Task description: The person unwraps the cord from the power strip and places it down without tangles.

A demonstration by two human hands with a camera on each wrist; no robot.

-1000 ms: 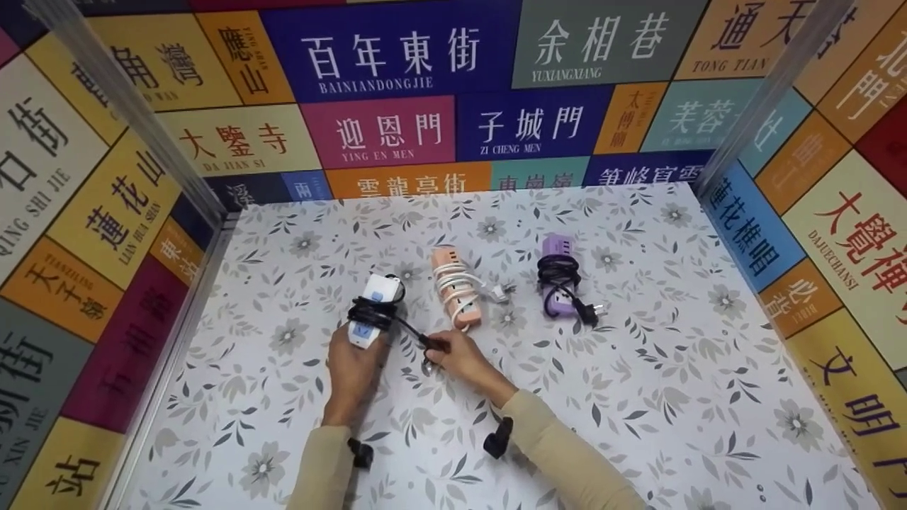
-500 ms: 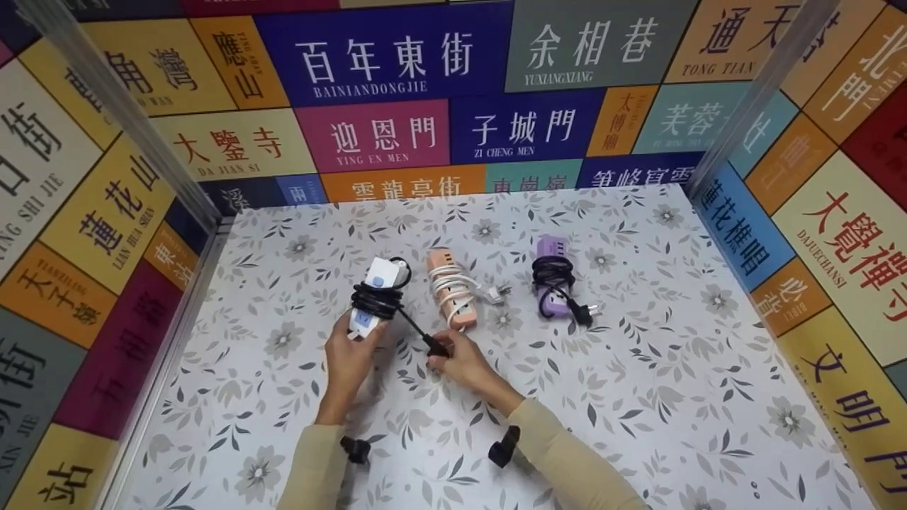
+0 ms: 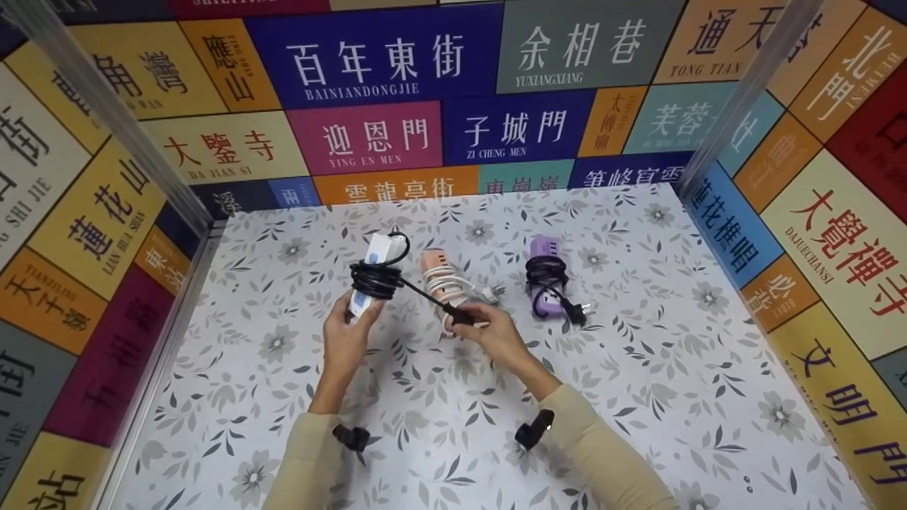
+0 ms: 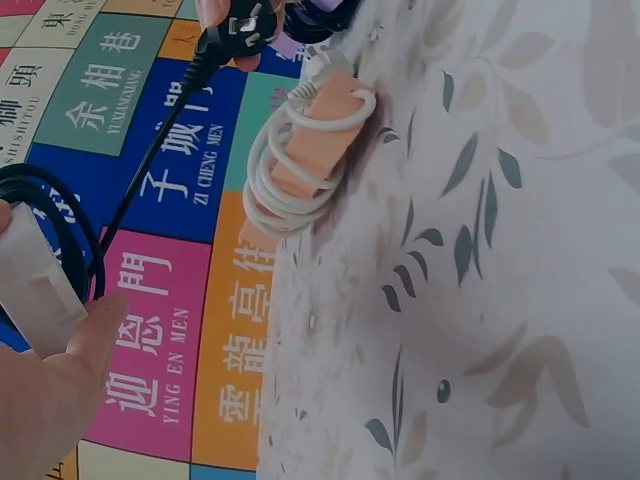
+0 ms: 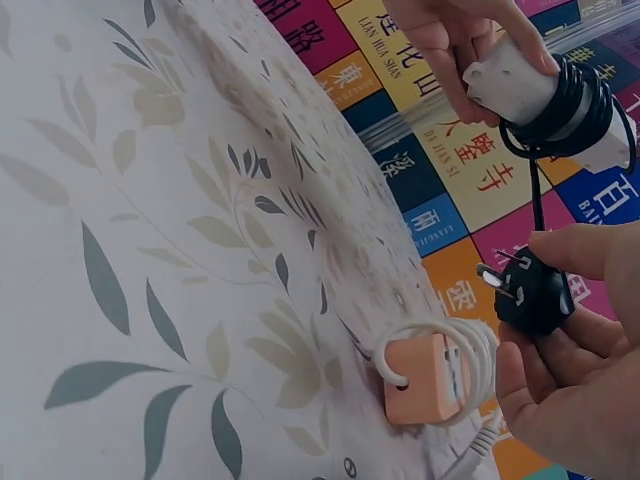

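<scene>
White power strip [image 5: 514, 88] smooth plastic; black plug [image 5: 538, 295] matt plastic, prongs [image 5: 491, 274] shiny metal.

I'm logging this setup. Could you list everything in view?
Table: one, white floral, beneath strips
White power strip: one, white, leftmost, held
Orange power strip: one, orange, middle, on table
Purple power strip: one, purple, rightmost
Cords: three, two black, one white, wound round strips
Plugs: three, two black, one white, at cord ends
Sign panels: many, multicoloured, on walls
Posts: two, translucent, rear corners
Wrist cameras: two, black, at cuffs
Sleeves: two, tan, on forearms
Left hand: one, bare, gripping white strip
Right hand: one, bare, pinching black plug
</scene>
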